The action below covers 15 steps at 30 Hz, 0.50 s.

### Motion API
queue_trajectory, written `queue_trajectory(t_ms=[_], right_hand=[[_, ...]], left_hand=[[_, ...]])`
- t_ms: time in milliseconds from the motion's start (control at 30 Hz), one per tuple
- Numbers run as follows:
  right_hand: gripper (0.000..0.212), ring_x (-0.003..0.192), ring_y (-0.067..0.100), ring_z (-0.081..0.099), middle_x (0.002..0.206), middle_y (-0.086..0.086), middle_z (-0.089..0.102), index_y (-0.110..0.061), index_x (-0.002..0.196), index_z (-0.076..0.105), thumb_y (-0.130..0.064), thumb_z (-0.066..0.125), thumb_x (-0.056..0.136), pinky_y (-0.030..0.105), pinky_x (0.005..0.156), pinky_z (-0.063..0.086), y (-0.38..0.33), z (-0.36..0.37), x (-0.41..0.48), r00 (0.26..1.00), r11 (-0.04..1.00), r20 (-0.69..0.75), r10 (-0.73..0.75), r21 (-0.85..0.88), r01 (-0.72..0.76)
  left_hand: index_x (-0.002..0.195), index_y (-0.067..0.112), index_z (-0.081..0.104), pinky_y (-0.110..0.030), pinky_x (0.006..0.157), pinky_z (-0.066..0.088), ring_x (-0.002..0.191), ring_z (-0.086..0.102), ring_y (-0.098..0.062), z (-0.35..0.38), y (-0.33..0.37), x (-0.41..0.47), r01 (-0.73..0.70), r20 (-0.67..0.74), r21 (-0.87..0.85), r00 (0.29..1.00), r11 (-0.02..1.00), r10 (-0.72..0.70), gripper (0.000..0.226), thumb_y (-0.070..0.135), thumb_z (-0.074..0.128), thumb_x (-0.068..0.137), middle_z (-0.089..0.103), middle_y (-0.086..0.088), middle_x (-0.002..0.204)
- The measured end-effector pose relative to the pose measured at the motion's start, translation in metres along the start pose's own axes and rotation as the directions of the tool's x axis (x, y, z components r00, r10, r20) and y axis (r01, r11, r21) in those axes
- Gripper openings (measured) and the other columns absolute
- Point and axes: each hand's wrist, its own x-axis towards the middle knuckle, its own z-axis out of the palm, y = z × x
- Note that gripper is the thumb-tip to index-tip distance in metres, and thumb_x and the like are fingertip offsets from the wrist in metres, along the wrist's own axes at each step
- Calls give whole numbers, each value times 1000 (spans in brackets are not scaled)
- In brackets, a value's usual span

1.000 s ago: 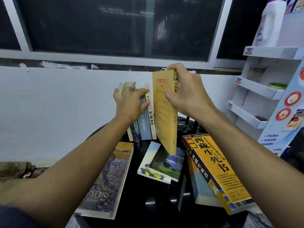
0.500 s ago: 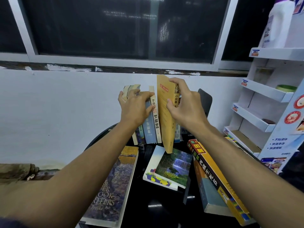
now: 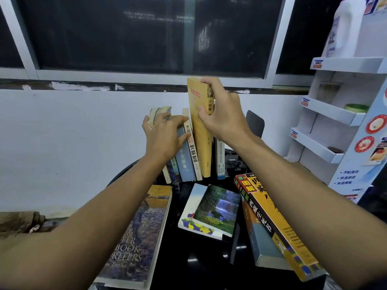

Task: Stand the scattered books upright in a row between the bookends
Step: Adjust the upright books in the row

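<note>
Right hand (image 3: 222, 116) is clamped on the top of the tall yellow paperback book (image 3: 200, 130), thumb on the cover, fingers over the spine, and the book stands nearly upright in the gap beside the thin white-spined book (image 3: 193, 151). Left hand (image 3: 165, 132) lies flat, fingers together, pressing the leaning row of upright books (image 3: 184, 162) to the left. Best bet here: hold that row back, seat the yellow book's bottom edge squarely on the glossy black surface (image 3: 201, 256), then let the row close in. The dark flat bookend (image 3: 255, 123) rises just behind the right wrist. Soft covers, likely to flex and slide on that slick top. Flat and waiting: the large painted-cover book (image 3: 138, 235), the waterfall-cover book (image 3: 211, 212) and the thick orange-yellow book (image 3: 278, 227).
</note>
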Motion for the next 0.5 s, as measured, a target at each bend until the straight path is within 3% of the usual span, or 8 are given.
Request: queue_trajectory(t_ms=[167, 367, 500], right_hand=[[57, 87, 21, 66, 107, 8, 68, -22, 144, 41, -12, 64, 93, 37, 70, 58, 12, 20, -5, 1000, 1000, 25, 4, -17, -3], [56, 73, 19, 60, 87, 0, 60, -17, 146, 40, -10, 60, 94, 33, 65, 48, 35, 46, -29, 1000, 999, -1, 1, -51, -1], [55, 78, 22, 63, 95, 6, 65, -18, 147, 39, -12, 58, 96, 35, 69, 53, 47, 54, -38, 999, 999, -12, 30, -43, -31]], left_hand=[[135, 42, 54, -59, 118, 8, 144, 32, -15, 3, -2, 1, -1, -9, -5, 1000, 1000, 1, 49, 54, 66, 89, 67, 7, 129], [136, 42, 53, -58, 118, 8, 145, 31, -15, 0, 0, 0, -1, 0, 5, 1000, 1000, 1, 48, 54, 64, 91, 68, 11, 126], [136, 41, 53, -58, 118, 7, 145, 32, -16, 0, 1, -1, -9, -4, -8, 1000, 1000, 9, 48, 52, 65, 91, 69, 11, 126]])
